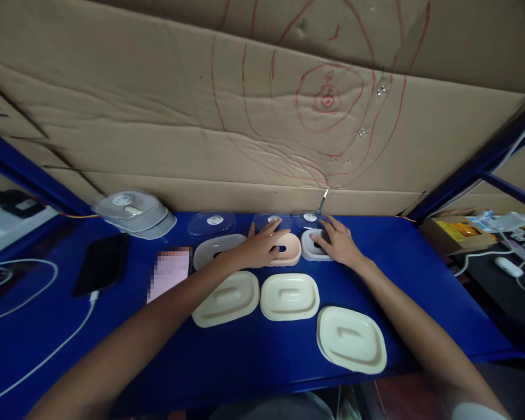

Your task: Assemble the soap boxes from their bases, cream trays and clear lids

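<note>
My left hand (262, 244) rests over a peach oval tray (292, 249) with a dark slot, its fingers spread toward a clear lid (259, 220) behind. My right hand (342, 244) lies at a pale lilac tray (311, 251), thumb over its top and fingers stretched toward another clear lid (305, 219); they look apart, not wrapped round it. Partly under my left wrist sits a greyish slotted tray (205, 251). Closer to me lie three cream oval trays with raised middles: left (227, 298), centre (290, 297) and right (352, 339).
A stack of lidded boxes (133, 213) stands at the back left, with another clear lid (210, 224) nearby. Left are a pink sheet (170, 273) and a black phone (102, 262) on a white cable. A cardboard wall (157, 116) closes the back; a cardboard box (459, 233) stands right.
</note>
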Demonstrator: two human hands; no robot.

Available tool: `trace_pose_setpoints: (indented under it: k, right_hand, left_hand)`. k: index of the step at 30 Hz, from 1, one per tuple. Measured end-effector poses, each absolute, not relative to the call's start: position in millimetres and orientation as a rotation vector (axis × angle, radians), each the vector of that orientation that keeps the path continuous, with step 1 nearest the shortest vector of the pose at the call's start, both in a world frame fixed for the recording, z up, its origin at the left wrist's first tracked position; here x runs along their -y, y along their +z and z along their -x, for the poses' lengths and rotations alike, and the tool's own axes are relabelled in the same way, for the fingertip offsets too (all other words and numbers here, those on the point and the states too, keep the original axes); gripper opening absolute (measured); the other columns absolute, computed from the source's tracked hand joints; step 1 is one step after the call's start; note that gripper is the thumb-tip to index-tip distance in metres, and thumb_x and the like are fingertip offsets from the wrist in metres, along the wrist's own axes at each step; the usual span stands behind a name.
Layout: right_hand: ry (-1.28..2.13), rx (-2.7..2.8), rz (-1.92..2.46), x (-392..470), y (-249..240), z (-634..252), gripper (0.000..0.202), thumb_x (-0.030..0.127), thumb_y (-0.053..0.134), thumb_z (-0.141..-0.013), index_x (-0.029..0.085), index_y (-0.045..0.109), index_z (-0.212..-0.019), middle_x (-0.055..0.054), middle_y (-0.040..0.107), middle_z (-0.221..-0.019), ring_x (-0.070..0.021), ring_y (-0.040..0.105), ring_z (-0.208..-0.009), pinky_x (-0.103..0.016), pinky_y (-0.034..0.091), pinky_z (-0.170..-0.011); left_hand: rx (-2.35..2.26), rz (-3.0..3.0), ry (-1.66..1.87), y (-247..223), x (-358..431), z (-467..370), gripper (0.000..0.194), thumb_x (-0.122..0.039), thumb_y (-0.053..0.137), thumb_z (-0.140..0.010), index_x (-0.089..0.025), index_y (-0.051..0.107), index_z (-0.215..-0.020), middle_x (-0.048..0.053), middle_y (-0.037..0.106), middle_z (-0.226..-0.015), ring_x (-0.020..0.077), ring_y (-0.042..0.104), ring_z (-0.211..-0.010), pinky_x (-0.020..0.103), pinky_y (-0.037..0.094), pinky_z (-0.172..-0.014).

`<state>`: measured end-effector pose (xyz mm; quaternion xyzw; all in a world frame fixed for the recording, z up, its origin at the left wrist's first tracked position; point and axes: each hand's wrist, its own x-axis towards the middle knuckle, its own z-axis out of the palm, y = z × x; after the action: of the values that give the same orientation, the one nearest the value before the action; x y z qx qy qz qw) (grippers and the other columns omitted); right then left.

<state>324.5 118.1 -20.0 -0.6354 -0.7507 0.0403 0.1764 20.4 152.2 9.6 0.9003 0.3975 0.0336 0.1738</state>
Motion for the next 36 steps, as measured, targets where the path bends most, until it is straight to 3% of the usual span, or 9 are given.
trace_pose_setpoints:
  k: [3,6,8,11,16,22,24,28,36]
  right_hand:
    - [0.07,2.135,1.685,-81.9,3.8,-323.3,0.063,0.059,0.039,-0.111,0.025,0.047,-0.163,-0.019,0.04,-0.174,-0.0391,0.036,-0.162,-0.065,0.032,-0.128]
    - [0.199,2.351,1.553,-13.1,19.6,-329.7,0.061,0.053,0.043,-0.111,0.039,0.033,-0.17,-0.007,0.035,-0.178,-0.0332,0.035,-0.164,-0.06,0.036,-0.129]
    - [0.202,2.438,1.575,30.0,14.7,-331.1,0.072,0.054,0.05,-0.109,0.045,0.02,-0.173,-0.005,0.026,-0.181,-0.036,0.031,-0.165,-0.064,0.037,-0.129]
    - [0.132,2.507,1.622,60.1,-9.1,-327.3,0.079,0.055,0.052,-0.107,0.042,0.012,-0.175,-0.007,0.019,-0.182,-0.0382,0.026,-0.166,-0.069,0.035,-0.128]
    - [-0.027,2.488,1.556,22.7,-31.1,-329.2,0.077,0.053,0.05,-0.109,0.038,0.014,-0.175,-0.012,0.015,-0.183,-0.0388,0.026,-0.166,-0.07,0.029,-0.129]
    - [-0.075,2.452,1.519,-37.7,-15.9,-343.2,0.07,0.056,0.043,-0.111,0.037,0.02,-0.174,-0.012,0.021,-0.182,-0.0365,0.025,-0.167,-0.067,0.022,-0.132]
    - [-0.031,2.392,1.583,-56.0,-14.6,-346.8,0.065,0.057,0.037,-0.112,0.034,0.027,-0.172,-0.012,0.024,-0.182,-0.0353,0.025,-0.167,-0.066,0.023,-0.132]
    - [0.102,2.285,1.725,-96.2,-15.3,-347.9,0.068,0.061,0.028,-0.112,0.026,0.035,-0.17,-0.016,0.026,-0.18,-0.0357,0.024,-0.167,-0.067,0.024,-0.131]
    - [0.198,2.29,1.706,-131.6,-4.8,-343.9,0.067,0.06,0.028,-0.112,0.021,0.051,-0.162,-0.018,0.041,-0.173,-0.0359,0.042,-0.16,-0.062,0.037,-0.128]
  left_hand:
    - [-1.19,-2.607,0.208,15.9,-138.8,10.8,0.058,-0.036,0.032,-0.112,-0.024,0.035,-0.169,0.017,0.023,-0.181,0.0361,0.02,-0.168,0.073,0.016,-0.129]
    - [-1.427,-2.696,0.344,14.0,-113.5,55.6,0.067,-0.057,0.042,-0.11,-0.022,0.041,-0.167,0.021,0.03,-0.178,0.0414,0.028,-0.165,0.068,0.021,-0.131]
    - [-1.544,-2.685,0.367,5.6,-94.1,77.3,0.077,-0.069,0.045,-0.105,-0.021,0.043,-0.166,0.023,0.032,-0.176,0.0449,0.03,-0.163,0.069,0.026,-0.129]
    - [-1.572,-2.682,0.317,-12.9,-72.1,85.7,0.085,-0.075,0.047,-0.102,-0.021,0.042,-0.167,0.025,0.034,-0.175,0.0457,0.031,-0.163,0.071,0.027,-0.128]
    - [-1.424,-2.724,0.274,-27.9,-66.4,70.0,0.077,-0.066,0.049,-0.106,-0.023,0.039,-0.168,0.023,0.032,-0.177,0.0448,0.028,-0.164,0.078,0.016,-0.127]
    - [-1.63,-2.645,0.503,8.3,-107.3,78.7,0.073,-0.068,0.04,-0.107,-0.023,0.042,-0.165,0.018,0.034,-0.176,0.0365,0.03,-0.165,0.062,0.014,-0.135]
    - [-1.876,-2.44,0.454,17.9,-130.1,83.2,0.078,-0.068,0.038,-0.107,-0.021,0.037,-0.169,0.018,0.027,-0.179,0.0358,0.026,-0.166,0.055,0.021,-0.134]
    - [-1.932,-2.272,0.269,13.2,-162.8,77.0,0.083,-0.072,0.034,-0.106,-0.015,0.041,-0.166,0.027,0.037,-0.173,0.0445,0.032,-0.163,0.068,0.028,-0.127]
    - [-1.742,-2.401,0.286,8.2,-159.8,49.3,0.072,-0.063,0.038,-0.109,-0.02,0.042,-0.166,0.02,0.027,-0.179,0.0351,0.024,-0.168,0.061,0.018,-0.134]
